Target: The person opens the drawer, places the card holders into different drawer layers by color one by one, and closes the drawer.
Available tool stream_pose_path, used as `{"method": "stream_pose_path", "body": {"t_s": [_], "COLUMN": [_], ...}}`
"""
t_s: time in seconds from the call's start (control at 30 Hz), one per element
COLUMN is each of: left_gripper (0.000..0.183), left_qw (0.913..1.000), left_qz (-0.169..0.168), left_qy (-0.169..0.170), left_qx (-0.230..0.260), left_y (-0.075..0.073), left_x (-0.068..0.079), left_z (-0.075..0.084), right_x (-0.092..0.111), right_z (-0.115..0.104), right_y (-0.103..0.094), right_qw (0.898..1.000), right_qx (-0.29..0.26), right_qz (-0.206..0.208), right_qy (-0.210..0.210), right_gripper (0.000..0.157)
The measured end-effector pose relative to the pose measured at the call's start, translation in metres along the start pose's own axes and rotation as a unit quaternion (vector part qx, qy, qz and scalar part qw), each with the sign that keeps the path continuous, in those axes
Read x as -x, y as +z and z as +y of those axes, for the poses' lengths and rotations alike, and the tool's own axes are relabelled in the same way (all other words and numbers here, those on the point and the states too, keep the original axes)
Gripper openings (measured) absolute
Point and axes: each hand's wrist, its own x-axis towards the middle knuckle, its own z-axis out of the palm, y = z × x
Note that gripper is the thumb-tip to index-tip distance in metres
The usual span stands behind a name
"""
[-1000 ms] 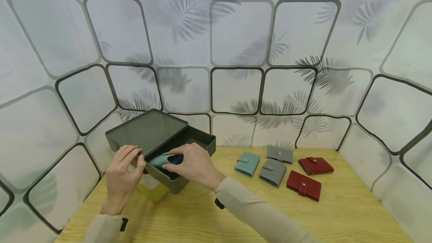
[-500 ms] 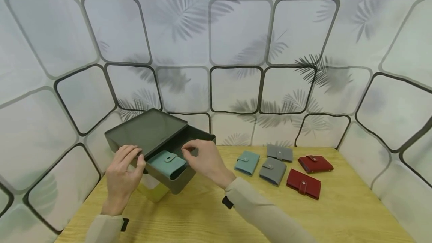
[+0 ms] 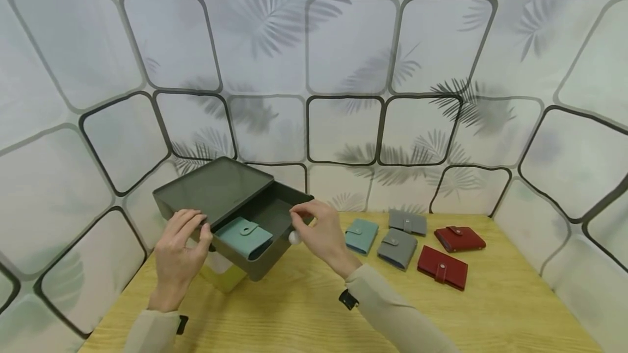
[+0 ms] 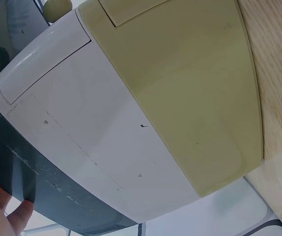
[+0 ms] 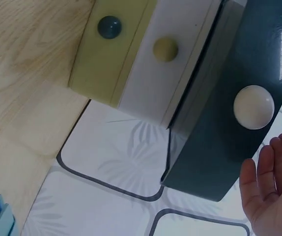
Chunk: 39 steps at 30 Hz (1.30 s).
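A small drawer cabinet (image 3: 216,183) with a dark green-grey top stands at the left of the table. Its top drawer (image 3: 279,215) is pulled out, and a teal snap wallet (image 3: 244,237) lies inside near the left wall. My left hand (image 3: 179,252) rests its fingertips against the cabinet's left side near the top; in the left wrist view, fingers (image 4: 23,214) touch the dark panel. My right hand (image 3: 324,236) hovers at the drawer front beside the white round knob (image 5: 254,107). In the right wrist view its fingers bend loosely, apart from the knob, holding nothing.
On the wooden table (image 3: 373,309), right of the cabinet, lie another teal wallet (image 3: 361,236), two grey wallets (image 3: 397,248) and two red wallets (image 3: 442,267). Below the open drawer are white (image 5: 155,83) and yellow-green drawers (image 5: 116,59). A patterned backdrop (image 3: 343,129) surrounds the table.
My right hand released the teal wallet in the drawer, then drew back to the right, over to the drawer front and knob. The left hand stayed in place.
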Motion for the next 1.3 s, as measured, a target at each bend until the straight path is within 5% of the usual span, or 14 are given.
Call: {"method": "stream_pose_path", "body": {"t_s": [0.5,0.9,1.3], "left_gripper": [0.034,0.03,0.031], "left_qw": [1.0,0.9998,0.9999], "left_qz": [0.007,0.018,0.006], "left_qy": [0.005,0.0,-0.008], "left_qx": [0.003,0.006,0.004], "left_y": [0.002,0.001,0.001], "left_x": [0.001,-0.001,0.0], "left_z": [-0.001,0.0,0.0], "right_x": [0.009,0.016,0.033], "right_z": [0.023,0.057,0.102], "right_y": [-0.013,-0.025,-0.048], "right_qw": [1.0,0.995,0.968], "right_qx": [0.004,0.056,0.139], "right_qz": [0.017,-0.018,-0.082], "right_qy": [0.018,0.075,0.192], "right_gripper": [0.009,0.012,0.013]}}
